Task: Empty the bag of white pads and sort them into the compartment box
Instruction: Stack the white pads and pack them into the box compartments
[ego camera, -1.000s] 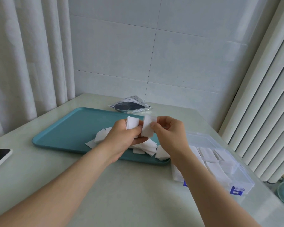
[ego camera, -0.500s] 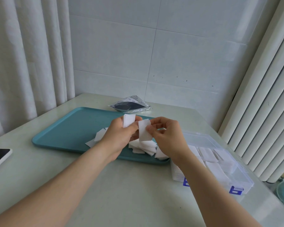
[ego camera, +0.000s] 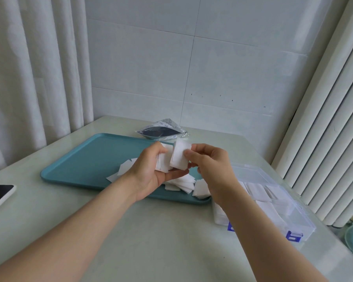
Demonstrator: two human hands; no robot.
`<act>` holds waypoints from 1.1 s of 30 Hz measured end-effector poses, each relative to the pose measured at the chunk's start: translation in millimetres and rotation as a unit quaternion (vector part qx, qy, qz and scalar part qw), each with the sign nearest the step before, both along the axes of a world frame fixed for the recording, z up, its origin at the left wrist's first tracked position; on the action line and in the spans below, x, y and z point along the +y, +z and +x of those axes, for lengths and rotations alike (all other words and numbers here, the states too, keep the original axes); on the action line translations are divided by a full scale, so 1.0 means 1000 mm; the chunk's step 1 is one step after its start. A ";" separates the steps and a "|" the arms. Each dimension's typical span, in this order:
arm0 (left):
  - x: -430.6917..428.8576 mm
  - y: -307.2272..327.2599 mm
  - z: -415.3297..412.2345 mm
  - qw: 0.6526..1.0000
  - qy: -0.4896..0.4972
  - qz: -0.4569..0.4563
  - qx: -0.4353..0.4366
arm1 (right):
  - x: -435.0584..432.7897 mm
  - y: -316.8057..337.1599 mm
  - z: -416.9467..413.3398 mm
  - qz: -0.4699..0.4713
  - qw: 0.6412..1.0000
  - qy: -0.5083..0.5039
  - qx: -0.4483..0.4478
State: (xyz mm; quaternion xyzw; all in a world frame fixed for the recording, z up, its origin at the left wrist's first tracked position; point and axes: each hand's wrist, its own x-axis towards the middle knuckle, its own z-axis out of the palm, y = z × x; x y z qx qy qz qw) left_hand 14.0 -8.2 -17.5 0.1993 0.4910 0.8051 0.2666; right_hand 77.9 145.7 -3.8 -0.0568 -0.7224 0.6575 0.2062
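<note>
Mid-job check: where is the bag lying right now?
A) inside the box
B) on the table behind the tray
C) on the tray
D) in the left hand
B: the bag lies on the table just past the far edge of the tray, while the left hand and right hand hold only pads.

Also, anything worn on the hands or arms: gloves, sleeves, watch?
Nothing visible. The left hand and right hand are bare: no gloves or rings in view. The left forearm and right forearm are bare to the frame's edge: no sleeves, watch or bands.
</note>
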 end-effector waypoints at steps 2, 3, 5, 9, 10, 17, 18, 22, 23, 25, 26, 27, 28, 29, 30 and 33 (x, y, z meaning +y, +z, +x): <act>0.000 0.000 0.001 0.998 -0.054 0.004 0.008 | -0.004 0.002 0.002 -0.023 0.999 0.033 0.000; 0.000 0.000 0.001 0.997 -0.074 0.001 0.020 | -0.006 0.002 0.003 -0.009 0.999 0.036 0.002; 0.000 -0.001 0.002 0.995 -0.090 -0.012 0.038 | -0.009 0.001 0.002 0.048 0.999 0.021 0.004; -0.001 0.001 0.004 0.994 -0.070 -0.053 0.064 | -0.008 -0.001 0.000 0.174 0.984 -0.020 0.021; -0.002 0.002 0.005 0.994 -0.061 -0.061 0.063 | -0.008 -0.002 0.000 0.231 0.972 -0.044 0.028; 0.002 -0.003 0.000 0.993 0.041 -0.105 0.038 | -0.012 -0.004 0.004 0.361 0.932 -0.022 0.028; 0.001 -0.002 0.000 0.993 0.041 -0.107 0.035 | -0.013 -0.004 0.006 0.381 0.924 0.018 0.019; 0.001 -0.001 0.004 0.989 0.021 -0.137 0.055 | -0.021 -0.013 0.001 0.492 0.869 0.008 0.039; 0.001 -0.002 0.004 0.987 0.017 -0.144 0.068 | -0.023 -0.015 0.000 0.508 0.859 -0.010 0.057; 0.001 -0.003 0.004 0.985 0.007 -0.151 0.085 | -0.023 -0.015 -0.001 0.522 0.849 -0.033 0.073; 0.001 -0.002 0.005 0.985 -0.001 -0.151 0.089 | -0.022 -0.014 0.000 0.525 0.847 -0.034 0.074; 0.000 -0.002 0.006 0.985 -0.008 -0.149 0.091 | -0.021 -0.014 0.000 0.529 0.845 -0.028 0.073; 0.000 -0.001 0.007 0.985 -0.017 -0.146 0.090 | -0.021 -0.014 0.000 0.535 0.842 -0.021 0.071; -0.001 -0.001 0.007 0.985 -0.026 -0.143 0.090 | -0.020 -0.015 0.000 0.541 0.838 -0.020 0.073; -0.001 0.000 0.008 0.985 -0.037 -0.139 0.090 | -0.020 -0.015 -0.001 0.549 0.832 -0.024 0.078; -0.001 -0.001 0.008 0.981 -0.049 -0.152 0.109 | -0.020 -0.014 -0.003 0.571 0.815 -0.050 0.082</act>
